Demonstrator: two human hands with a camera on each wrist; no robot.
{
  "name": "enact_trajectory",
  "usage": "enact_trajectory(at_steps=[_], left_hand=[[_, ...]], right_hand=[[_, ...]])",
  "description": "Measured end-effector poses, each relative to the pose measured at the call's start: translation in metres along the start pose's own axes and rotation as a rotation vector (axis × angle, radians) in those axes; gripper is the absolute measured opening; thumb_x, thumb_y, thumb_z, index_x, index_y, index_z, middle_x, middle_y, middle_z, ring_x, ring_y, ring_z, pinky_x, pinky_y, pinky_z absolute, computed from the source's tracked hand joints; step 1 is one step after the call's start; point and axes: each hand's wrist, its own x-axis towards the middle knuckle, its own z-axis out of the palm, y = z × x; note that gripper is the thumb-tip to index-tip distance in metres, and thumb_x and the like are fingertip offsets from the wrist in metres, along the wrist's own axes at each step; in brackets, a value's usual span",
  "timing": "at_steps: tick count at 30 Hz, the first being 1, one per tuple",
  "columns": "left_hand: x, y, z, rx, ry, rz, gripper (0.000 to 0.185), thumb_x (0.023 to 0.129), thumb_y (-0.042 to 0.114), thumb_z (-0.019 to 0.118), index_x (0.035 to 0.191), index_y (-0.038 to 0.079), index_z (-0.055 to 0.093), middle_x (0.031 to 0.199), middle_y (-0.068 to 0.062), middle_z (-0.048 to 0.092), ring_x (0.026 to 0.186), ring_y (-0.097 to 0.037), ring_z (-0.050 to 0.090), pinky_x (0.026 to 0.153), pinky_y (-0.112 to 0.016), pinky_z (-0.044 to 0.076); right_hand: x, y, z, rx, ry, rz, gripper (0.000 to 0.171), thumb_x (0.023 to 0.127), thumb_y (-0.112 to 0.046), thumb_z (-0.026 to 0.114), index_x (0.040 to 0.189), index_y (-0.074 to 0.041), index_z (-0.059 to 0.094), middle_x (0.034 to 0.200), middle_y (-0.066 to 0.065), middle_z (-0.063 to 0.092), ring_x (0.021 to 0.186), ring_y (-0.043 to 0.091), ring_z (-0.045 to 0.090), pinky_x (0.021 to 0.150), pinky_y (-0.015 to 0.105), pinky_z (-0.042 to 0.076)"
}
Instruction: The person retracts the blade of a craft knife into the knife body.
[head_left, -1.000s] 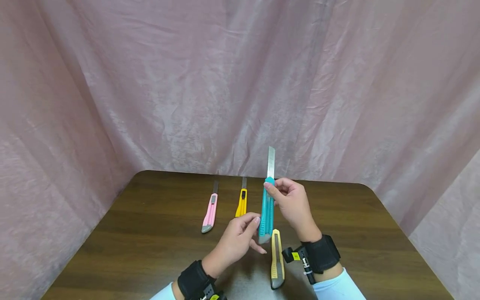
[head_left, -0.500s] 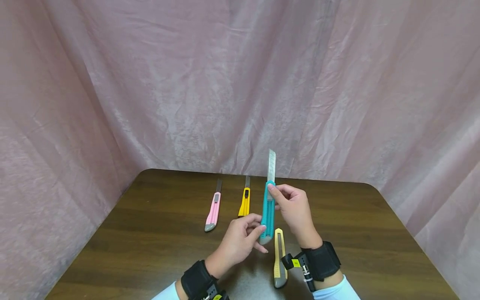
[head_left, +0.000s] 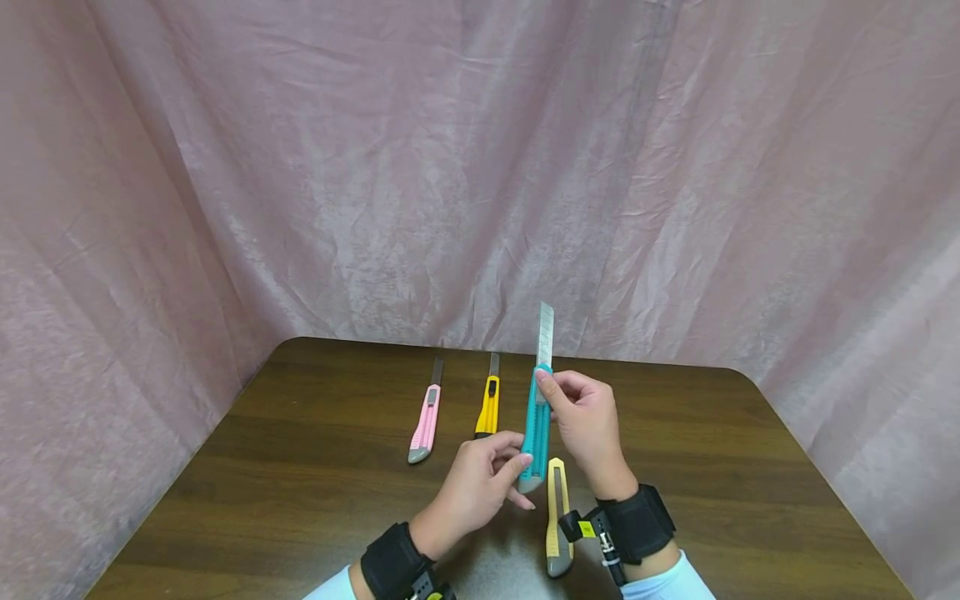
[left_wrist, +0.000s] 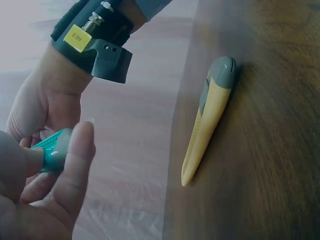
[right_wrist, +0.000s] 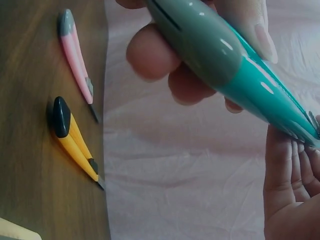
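A teal utility knife (head_left: 536, 437) is held up over the table, its long blade (head_left: 545, 333) extended and pointing away. My right hand (head_left: 592, 421) pinches it near the blade end, thumb on the front by the slider. At the lower end, my left hand (head_left: 476, 483) holds the handle between thumb and fingers. The grey end cap (right_wrist: 215, 50) shows large in the right wrist view. Below the knife a pale yellow utility knife (head_left: 556, 517) lies on the table, its blade not showing; in the left wrist view this pale yellow knife (left_wrist: 207, 120) is seen whole.
On the brown wooden table (head_left: 300, 467), a pink utility knife (head_left: 424, 425) and a bright yellow one (head_left: 489, 404) lie to the left, both with blades out toward the far edge. A pinkish curtain (head_left: 375, 167) hangs behind the table.
The teal knife has come down slightly. My left thumb has moved onto the front of its lower handle. My right hand keeps its pinch, and the knives on the table stay put.
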Motion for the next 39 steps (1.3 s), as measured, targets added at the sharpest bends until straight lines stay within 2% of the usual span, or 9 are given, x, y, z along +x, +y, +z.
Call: enact_trajectory(at_steps=[5, 10, 16, 18, 20, 24, 30, 35, 39], left_hand=[[-0.001, 0.0, -0.0009, 0.037, 0.007, 0.034, 0.025, 0.102, 0.012, 0.063, 0.126, 0.005, 0.066, 0.101, -0.015, 0.074, 0.069, -0.019, 0.074, 0.063, -0.049, 0.065], [-0.0012, 0.0011, -0.0013, 0.052, 0.004, 0.043, 0.025, 0.102, 0.012, 0.063, 0.126, 0.006, 0.067, 0.1, -0.015, 0.074, 0.067, -0.023, 0.074, 0.061, -0.047, 0.066], [-0.0009, 0.0028, -0.0027, 0.07, 0.002, 0.045, 0.025, 0.102, 0.013, 0.063, 0.126, 0.005, 0.067, 0.098, -0.014, 0.074, 0.067, -0.026, 0.075, 0.06, -0.044, 0.066], [-0.0007, 0.0024, -0.0029, 0.072, 0.003, 0.043, 0.025, 0.102, 0.014, 0.063, 0.126, 0.006, 0.067, 0.098, -0.014, 0.074, 0.066, -0.022, 0.074, 0.061, -0.045, 0.066], [-0.0004, 0.0019, -0.0032, 0.072, 0.005, 0.043, 0.025, 0.102, 0.014, 0.064, 0.125, 0.006, 0.067, 0.097, -0.014, 0.074, 0.068, -0.025, 0.075, 0.062, -0.044, 0.066], [-0.0002, 0.0017, -0.0033, 0.071, 0.003, 0.041, 0.025, 0.102, 0.015, 0.064, 0.125, 0.005, 0.067, 0.097, -0.014, 0.074, 0.066, -0.022, 0.074, 0.063, -0.047, 0.065], [-0.0006, 0.0025, -0.0028, 0.06, -0.007, 0.033, 0.026, 0.102, 0.014, 0.065, 0.126, 0.005, 0.066, 0.099, -0.014, 0.073, 0.065, -0.016, 0.073, 0.063, -0.046, 0.066], [-0.0005, 0.004, -0.0037, 0.061, 0.001, 0.04, 0.027, 0.102, 0.015, 0.065, 0.127, 0.005, 0.066, 0.098, -0.014, 0.074, 0.065, -0.017, 0.073, 0.062, -0.042, 0.066], [-0.0001, 0.004, -0.0037, 0.063, 0.009, 0.042, 0.027, 0.101, 0.015, 0.065, 0.127, 0.005, 0.066, 0.098, -0.014, 0.073, 0.067, -0.022, 0.074, 0.062, -0.04, 0.066]], right_hand=[[-0.001, 0.0015, 0.0023, 0.0, 0.029, -0.037, 0.022, 0.097, -0.024, 0.073, 0.086, -0.006, 0.078, 0.066, 0.005, 0.06, 0.056, 0.011, 0.05, 0.047, 0.02, 0.043], [-0.0023, -0.0002, 0.0038, 0.015, 0.046, -0.036, 0.014, 0.097, -0.011, 0.072, 0.09, 0.0, 0.078, 0.065, 0.007, 0.059, 0.055, 0.008, 0.048, 0.047, 0.017, 0.041], [-0.0028, 0.0018, 0.0018, 0.05, 0.025, -0.071, 0.017, 0.096, -0.021, 0.074, 0.095, -0.005, 0.08, 0.067, 0.0, 0.063, 0.057, 0.011, 0.052, 0.049, 0.02, 0.047], [-0.002, 0.0025, 0.0013, 0.044, 0.02, -0.043, 0.021, 0.096, -0.025, 0.074, 0.095, -0.006, 0.08, 0.07, -0.001, 0.066, 0.06, 0.013, 0.057, 0.053, 0.023, 0.054], [-0.0016, 0.0029, 0.0009, 0.034, 0.018, -0.003, 0.026, 0.096, -0.03, 0.075, 0.091, -0.006, 0.08, 0.069, -0.001, 0.067, 0.061, 0.016, 0.058, 0.055, 0.026, 0.056], [-0.0018, 0.0028, 0.0004, 0.012, 0.002, 0.037, 0.035, 0.096, -0.037, 0.073, 0.081, -0.006, 0.078, 0.064, 0.003, 0.062, 0.06, 0.02, 0.055, 0.051, 0.025, 0.051], [-0.0029, 0.0016, -0.0004, 0.028, -0.024, -0.007, 0.033, 0.097, -0.032, 0.072, 0.078, -0.005, 0.076, 0.062, 0.008, 0.053, 0.057, 0.015, 0.047, 0.046, 0.023, 0.037], [-0.0024, 0.0017, 0.0, 0.028, -0.031, -0.017, 0.031, 0.098, -0.03, 0.072, 0.08, -0.005, 0.077, 0.061, 0.003, 0.052, 0.056, 0.015, 0.045, 0.045, 0.023, 0.035], [-0.0018, 0.0006, 0.001, 0.026, -0.013, 0.004, 0.031, 0.096, -0.032, 0.074, 0.08, -0.006, 0.078, 0.062, 0.003, 0.059, 0.056, 0.017, 0.05, 0.046, 0.023, 0.043]])
